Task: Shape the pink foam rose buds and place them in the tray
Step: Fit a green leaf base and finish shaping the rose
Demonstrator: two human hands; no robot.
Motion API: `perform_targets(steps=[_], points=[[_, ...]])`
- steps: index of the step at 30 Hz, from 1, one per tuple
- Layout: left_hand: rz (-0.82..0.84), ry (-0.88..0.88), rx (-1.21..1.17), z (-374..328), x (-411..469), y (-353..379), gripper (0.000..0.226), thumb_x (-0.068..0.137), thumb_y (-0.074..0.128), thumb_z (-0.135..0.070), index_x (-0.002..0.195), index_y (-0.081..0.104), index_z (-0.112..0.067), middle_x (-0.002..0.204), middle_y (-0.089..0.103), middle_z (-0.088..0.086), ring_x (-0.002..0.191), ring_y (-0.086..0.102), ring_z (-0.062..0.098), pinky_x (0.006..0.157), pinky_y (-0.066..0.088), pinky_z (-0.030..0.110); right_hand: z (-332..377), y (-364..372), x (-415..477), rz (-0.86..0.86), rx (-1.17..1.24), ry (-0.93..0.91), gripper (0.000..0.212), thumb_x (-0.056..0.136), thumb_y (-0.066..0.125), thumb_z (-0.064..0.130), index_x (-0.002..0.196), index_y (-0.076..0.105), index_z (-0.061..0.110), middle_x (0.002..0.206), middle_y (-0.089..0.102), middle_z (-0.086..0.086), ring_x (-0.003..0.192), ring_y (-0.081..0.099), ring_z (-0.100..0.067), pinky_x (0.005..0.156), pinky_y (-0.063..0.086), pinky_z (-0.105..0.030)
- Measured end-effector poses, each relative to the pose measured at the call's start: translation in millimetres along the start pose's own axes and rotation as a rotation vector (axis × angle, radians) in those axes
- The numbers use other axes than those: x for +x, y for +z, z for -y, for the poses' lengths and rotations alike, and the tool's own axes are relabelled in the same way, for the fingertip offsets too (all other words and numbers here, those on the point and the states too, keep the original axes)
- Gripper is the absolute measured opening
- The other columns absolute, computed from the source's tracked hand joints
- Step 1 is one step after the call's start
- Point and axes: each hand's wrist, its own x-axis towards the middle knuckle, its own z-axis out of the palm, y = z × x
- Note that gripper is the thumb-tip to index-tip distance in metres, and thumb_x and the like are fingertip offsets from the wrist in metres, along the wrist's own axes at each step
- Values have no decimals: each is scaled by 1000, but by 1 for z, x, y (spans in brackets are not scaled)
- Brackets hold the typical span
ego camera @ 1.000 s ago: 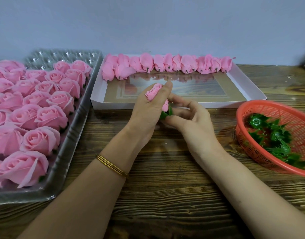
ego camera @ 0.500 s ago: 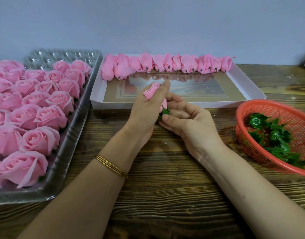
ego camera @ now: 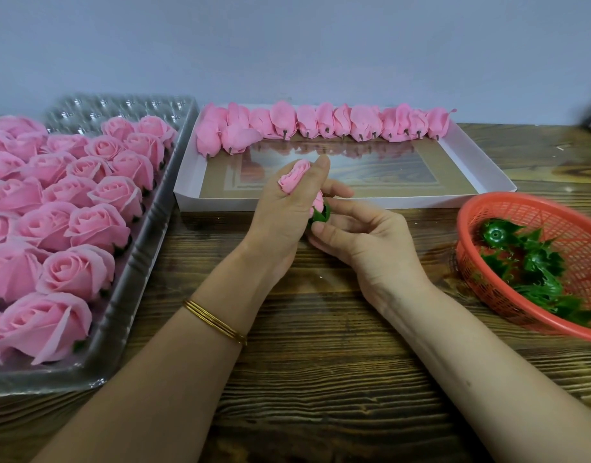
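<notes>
My left hand (ego camera: 280,215) is wrapped around a pink foam rose bud (ego camera: 294,177), whose tip sticks out above the thumb. Its green base (ego camera: 320,215) shows at the lower end, where the fingertips of my right hand (ego camera: 364,238) pinch it. Both hands hover over the wooden table, just in front of the white box. At the left, a clear plastic tray (ego camera: 133,262) holds several shaped pink roses (ego camera: 76,272); its far cells are bare.
A white shallow box (ego camera: 481,168) behind my hands holds a row of unshaped pink buds (ego camera: 320,123) along its far edge. A red plastic basket (ego camera: 488,282) at the right contains several green calyx pieces (ego camera: 534,265). A wall stands close behind.
My right hand's fingers have shifted around the green base, turning it against the bud. The left hand has kept its grip and barely moved.
</notes>
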Motion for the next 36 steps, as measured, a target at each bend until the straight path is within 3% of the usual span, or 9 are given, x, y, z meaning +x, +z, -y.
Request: perform_targets(steps=[2, 5, 11, 16, 24, 28, 32, 36], points=[[1, -9, 12, 0, 0, 0, 32, 93, 59, -40, 62, 64, -32, 81, 73, 4, 65, 69, 20, 55, 52, 28, 0, -1, 1, 0, 1, 13, 33, 75, 67, -18, 99, 70, 4, 72, 73, -7, 74, 71, -17, 82, 59, -34], [-16, 0, 27, 0, 0, -1, 34, 95, 58, -39, 62, 65, -34, 82, 73, 5, 70, 68, 22, 66, 54, 34, 0, -2, 1, -42, -34, 18, 39, 72, 72, -14, 109, 66, -5, 86, 73, -18, 84, 70, -27, 86, 58, -37], [-35, 10, 58, -2, -1, 1, 36, 94, 56, -40, 60, 67, -39, 84, 73, 3, 82, 65, 23, 84, 50, 47, 0, -1, 0, -35, 19, 25, 35, 72, 68, -18, 104, 68, -4, 88, 74, -18, 85, 71, -25, 84, 59, -33], [-26, 18, 65, -4, -2, 1, 41, 98, 54, -38, 59, 66, -39, 84, 73, 1, 80, 63, 21, 77, 49, 43, 2, 0, 2, 13, 209, 117, 30, 83, 54, -20, 108, 64, -8, 93, 73, -18, 89, 71, -26, 88, 57, -33], [-11, 18, 76, -4, -1, 0, 42, 99, 52, -39, 60, 66, -40, 85, 74, 1, 79, 63, 19, 74, 47, 38, 3, 1, 2, 6, 268, 158, 24, 82, 57, -15, 104, 64, -10, 86, 74, -15, 80, 73, -23, 81, 59, -28], [7, 14, 65, -1, 0, -1, 38, 97, 53, -39, 62, 67, -38, 87, 74, 3, 83, 64, 22, 79, 47, 43, 4, -1, 2, 7, 248, 164, 20, 81, 59, -15, 97, 67, -6, 84, 74, -14, 79, 73, -22, 75, 59, -26], [36, 19, 53, 0, 1, -1, 39, 97, 53, -38, 61, 66, -39, 91, 74, 5, 92, 62, 25, 92, 46, 50, 5, -1, 2, -7, 223, 161, 24, 80, 62, -14, 102, 66, -7, 88, 74, -15, 84, 73, -23, 80, 59, -29], [26, 34, 95, 1, 3, -2, 33, 92, 53, -43, 64, 69, -40, 98, 75, -2, 95, 60, 12, 93, 47, 40, 5, 0, 1, -23, 247, 129, 29, 76, 62, -16, 105, 64, -12, 93, 73, -20, 85, 72, -25, 84, 59, -32]])
